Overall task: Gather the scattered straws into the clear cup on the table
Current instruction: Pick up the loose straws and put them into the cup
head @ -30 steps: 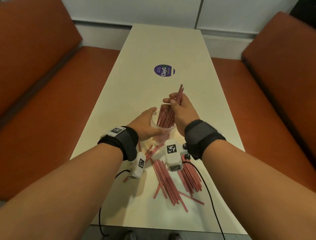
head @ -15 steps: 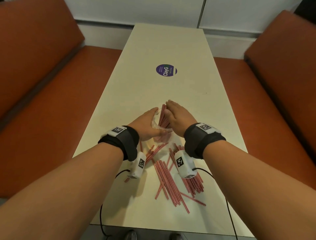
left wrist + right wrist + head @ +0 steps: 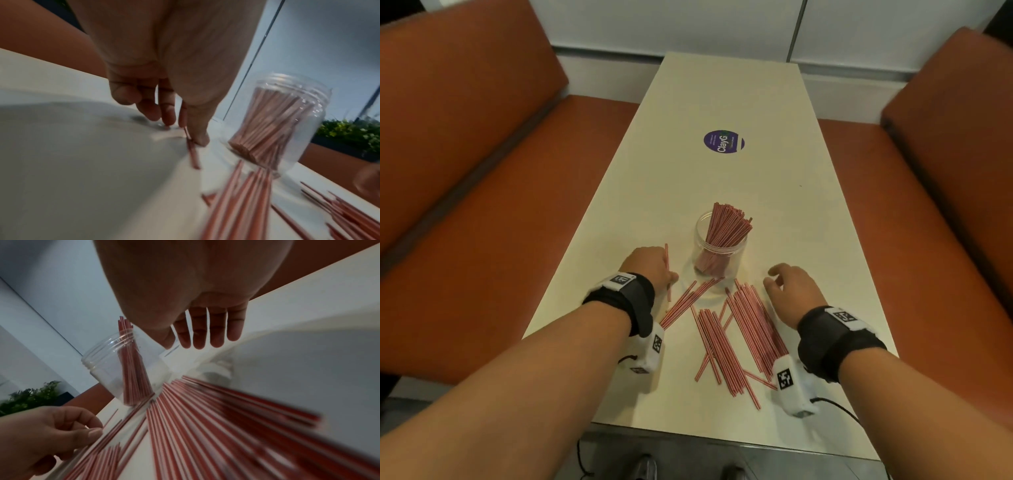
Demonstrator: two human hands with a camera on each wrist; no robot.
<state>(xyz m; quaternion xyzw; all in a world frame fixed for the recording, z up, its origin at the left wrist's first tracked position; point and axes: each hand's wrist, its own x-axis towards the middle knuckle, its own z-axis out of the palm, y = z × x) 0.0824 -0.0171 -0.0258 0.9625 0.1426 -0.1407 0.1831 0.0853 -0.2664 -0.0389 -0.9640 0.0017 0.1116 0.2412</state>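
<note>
Here the clear cup (image 3: 720,246) stands upright at the centre of the head view on the pale table (image 3: 722,89), with a thick bundle of red-and-white straws (image 3: 727,226) leaning inside it, their tops fanning toward the upper right above the rim. Below the cup, toward the lower middle of the frame, the loose straws (image 3: 743,329) lie scattered flat on the tabletop — one small group slanting toward the cup's base, a larger heap just right of it, running down toward the table's near edge.

The left hand (image 3: 650,269) sits left of the cup and apart from it, fingers bent down onto the table. In the left wrist view the thumb and fingertips (image 3: 197,138) come together on a single straw (image 3: 667,270), which lies nearly straight up the frame; the blur leaves it unclear whether it is lifted or only pressed.

The right hand (image 3: 789,291) hovers at the right of the large heap, holding nothing. In the right wrist view its fingers (image 3: 216,331) hang straight and slightly spread above the table — not touching the straws beneath.

Higher in the head view a round purple sticker (image 3: 723,141) lies on the table, and orange benches (image 3: 493,219) run along both sides.
</note>
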